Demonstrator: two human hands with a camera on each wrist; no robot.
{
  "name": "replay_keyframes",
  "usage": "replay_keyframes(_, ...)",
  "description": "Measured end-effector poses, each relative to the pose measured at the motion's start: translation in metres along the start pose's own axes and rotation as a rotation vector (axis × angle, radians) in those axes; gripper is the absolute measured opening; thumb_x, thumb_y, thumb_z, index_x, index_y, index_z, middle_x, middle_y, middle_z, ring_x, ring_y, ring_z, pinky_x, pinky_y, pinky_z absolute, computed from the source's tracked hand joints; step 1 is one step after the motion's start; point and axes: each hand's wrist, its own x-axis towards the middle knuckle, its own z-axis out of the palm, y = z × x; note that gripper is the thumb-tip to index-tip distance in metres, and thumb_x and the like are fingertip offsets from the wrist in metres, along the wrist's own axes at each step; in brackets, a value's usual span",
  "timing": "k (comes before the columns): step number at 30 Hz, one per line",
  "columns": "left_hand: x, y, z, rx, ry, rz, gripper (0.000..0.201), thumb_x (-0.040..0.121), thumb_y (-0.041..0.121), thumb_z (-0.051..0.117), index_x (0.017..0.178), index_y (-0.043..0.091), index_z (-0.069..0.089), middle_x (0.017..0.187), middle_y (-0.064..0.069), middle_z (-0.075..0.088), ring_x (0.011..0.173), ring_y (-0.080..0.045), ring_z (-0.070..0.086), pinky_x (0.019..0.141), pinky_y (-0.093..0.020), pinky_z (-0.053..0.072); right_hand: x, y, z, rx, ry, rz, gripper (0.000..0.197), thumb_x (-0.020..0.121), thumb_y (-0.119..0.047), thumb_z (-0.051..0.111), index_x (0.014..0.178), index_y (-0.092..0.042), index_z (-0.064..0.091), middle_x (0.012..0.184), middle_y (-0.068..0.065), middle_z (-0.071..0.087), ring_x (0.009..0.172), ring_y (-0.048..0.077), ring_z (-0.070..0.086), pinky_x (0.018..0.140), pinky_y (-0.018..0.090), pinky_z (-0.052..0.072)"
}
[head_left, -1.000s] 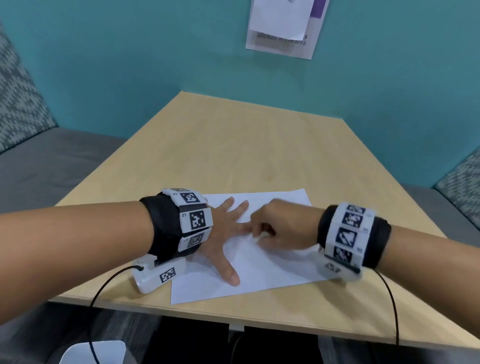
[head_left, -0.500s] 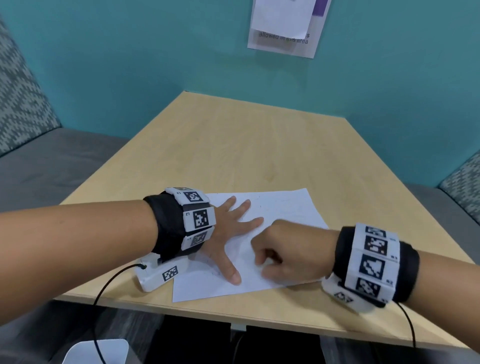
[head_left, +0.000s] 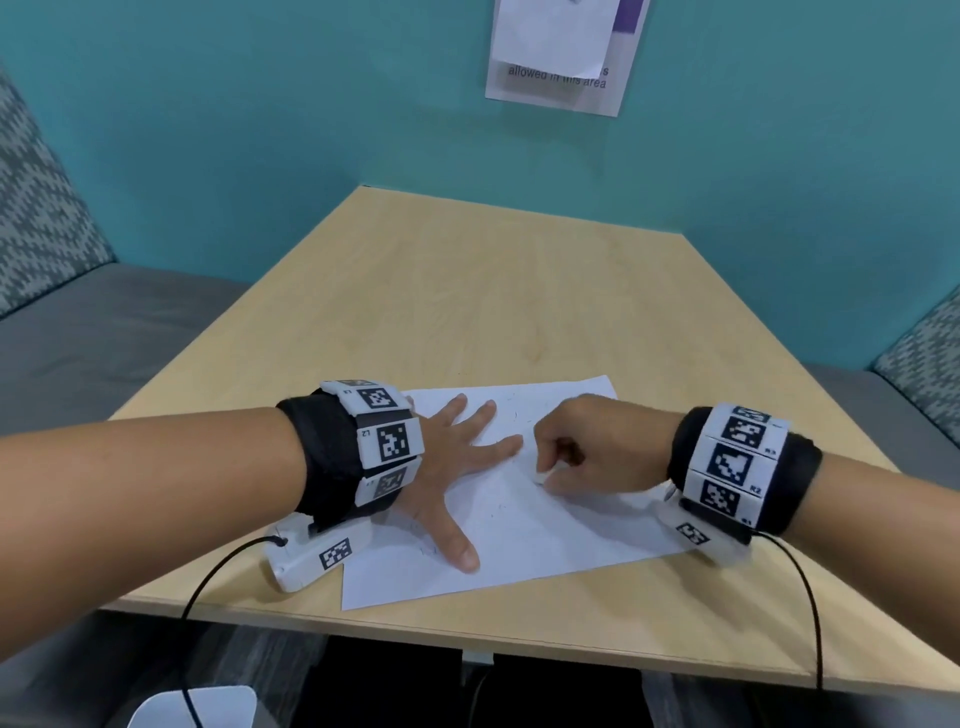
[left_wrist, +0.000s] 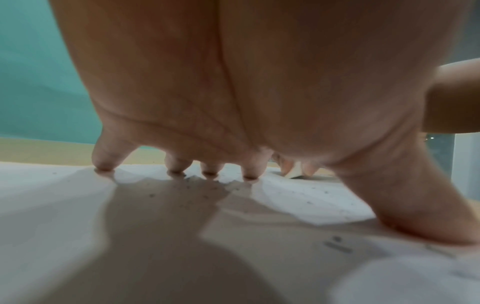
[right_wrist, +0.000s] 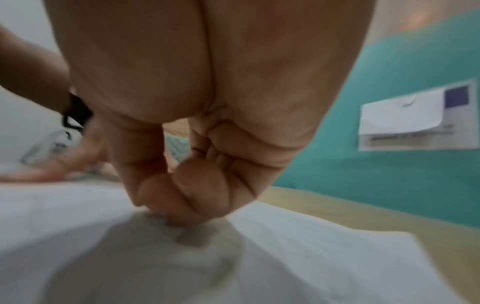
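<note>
Two hands on paper (head_left: 545, 535) near front edge of table (head_left: 467, 291). Left hand (head_left: 441, 467) flat, fingers spread wide, pressing paper down. Right hand (head_left: 587, 452) pinches small white eraser (head_left: 541, 475) against paper, beside left fingertips. Likely step: rubbing out marks. Next: short strokes, steady hold-down.

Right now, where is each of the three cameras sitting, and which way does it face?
Head: on the person's head, facing forward and down at the table and sheet of paper; both forearms, left hand and right hand show.
Left wrist: under the left wrist, facing along the palm to fingertips pressing the paper.
Right wrist: under the right wrist, facing curled fingers on the paper.
Shared: left wrist and head views both show the small white piece the right hand pinches.
</note>
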Motion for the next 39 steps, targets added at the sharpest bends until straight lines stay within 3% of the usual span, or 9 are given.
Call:
replay_keyframes(5, 0.003, -0.001, 0.000, 0.012, 0.001, 0.014, 0.130, 0.062, 0.084, 0.064, 0.145, 0.051, -0.029, 0.156, 0.002, -0.039, 0.146, -0.029, -0.030, 0.110, -0.074, -0.004, -0.009, -0.023, 0.016, 0.012, -0.073, -0.105, 0.009, 0.082, -0.025, 0.062, 0.089, -0.019, 0.065, 0.067, -0.015, 0.055, 0.062, 0.003, 0.050, 0.063, 0.019, 0.043)
replay_keyframes(13, 0.003, 0.010, -0.017, 0.084, 0.009, 0.024, 0.128, 0.062, 0.084, 0.065, 0.148, 0.050, -0.024, 0.158, 0.003, -0.037, 0.146, -0.030, -0.031, 0.111, -0.072, -0.005, 0.002, 0.009, 0.005, 0.006, 0.014, 0.012, 0.007, 0.082, -0.023, 0.065, 0.087, -0.018, 0.065, 0.066, -0.014, 0.053, 0.058, 0.002, 0.047, 0.055, 0.013, 0.035)
replay_keyframes(19, 0.008, 0.029, -0.027, -0.041, 0.002, 0.092, 0.120, 0.071, 0.063, 0.078, 0.150, 0.054, -0.012, 0.160, -0.001, -0.032, 0.146, -0.031, -0.029, 0.114, -0.056, -0.014, 0.000, 0.014, 0.006, 0.022, 0.015, 0.021, 0.008, 0.083, -0.025, 0.065, 0.089, -0.021, 0.065, 0.087, -0.004, 0.067, 0.062, 0.003, 0.049, 0.061, 0.020, 0.039)
replay_keyframes(23, 0.004, 0.034, -0.029, -0.069, 0.013, 0.116, 0.118, 0.065, 0.062, 0.082, 0.154, 0.048, 0.008, 0.161, -0.003, -0.030, 0.147, -0.031, -0.027, 0.110, -0.042, -0.019, -0.011, -0.007, 0.014, 0.041, -0.019, -0.066, 0.005, 0.082, -0.023, 0.063, 0.085, -0.024, 0.060, 0.067, -0.014, 0.053, 0.060, 0.003, 0.048, 0.059, 0.018, 0.037)
replay_keyframes(26, 0.001, 0.037, -0.031, -0.041, 0.006, 0.119, 0.117, 0.074, 0.056, 0.079, 0.154, 0.045, -0.004, 0.160, -0.008, -0.030, 0.146, -0.033, -0.028, 0.114, -0.049, -0.014, -0.021, -0.027, 0.020, 0.052, -0.112, -0.176, 0.005, 0.082, -0.021, 0.063, 0.087, -0.020, 0.063, 0.064, -0.015, 0.052, 0.061, 0.007, 0.050, 0.058, 0.020, 0.042)
replay_keyframes(29, 0.003, 0.035, -0.029, -0.053, 0.008, 0.104, 0.111, 0.072, 0.058, 0.079, 0.153, 0.051, 0.003, 0.160, -0.007, -0.031, 0.147, -0.034, -0.027, 0.115, -0.056, -0.010, -0.011, -0.008, 0.007, 0.017, -0.063, -0.077, 0.009, 0.082, -0.023, 0.063, 0.090, -0.021, 0.064, 0.067, -0.017, 0.052, 0.062, 0.001, 0.049, 0.064, 0.021, 0.039)
replay_keyframes(33, -0.001, 0.038, -0.031, -0.073, 0.010, 0.116, 0.108, 0.075, 0.051, 0.080, 0.154, 0.048, 0.006, 0.160, -0.008, -0.030, 0.147, -0.028, -0.028, 0.110, -0.043, -0.017, -0.010, -0.007, 0.009, 0.019, -0.052, -0.057, 0.009, 0.082, -0.023, 0.064, 0.090, -0.021, 0.065, 0.069, -0.016, 0.053, 0.063, 0.001, 0.049, 0.065, 0.020, 0.039)
replay_keyframes(36, -0.001, 0.038, -0.033, -0.054, -0.006, 0.127, 0.107, 0.075, 0.054, 0.079, 0.152, 0.052, 0.005, 0.160, -0.007, -0.031, 0.146, -0.033, -0.029, 0.114, -0.053, -0.014, -0.019, -0.022, 0.016, 0.037, -0.125, -0.142, 0.006, 0.082, -0.022, 0.062, 0.088, -0.024, 0.061, 0.068, -0.016, 0.052, 0.063, 0.003, 0.050, 0.062, 0.017, 0.039)
replay_keyframes(39, 0.000, 0.036, -0.030, -0.041, -0.016, 0.095, 0.115, 0.074, 0.058, 0.078, 0.152, 0.051, -0.006, 0.160, -0.005, -0.032, 0.147, -0.032, -0.028, 0.115, -0.055, -0.011, -0.008, -0.001, 0.003, -0.028, -0.053, -0.027, 0.010, 0.083, -0.023, 0.064, 0.093, -0.022, 0.066, 0.068, -0.017, 0.051, 0.062, -0.001, 0.048, 0.065, 0.019, 0.037)
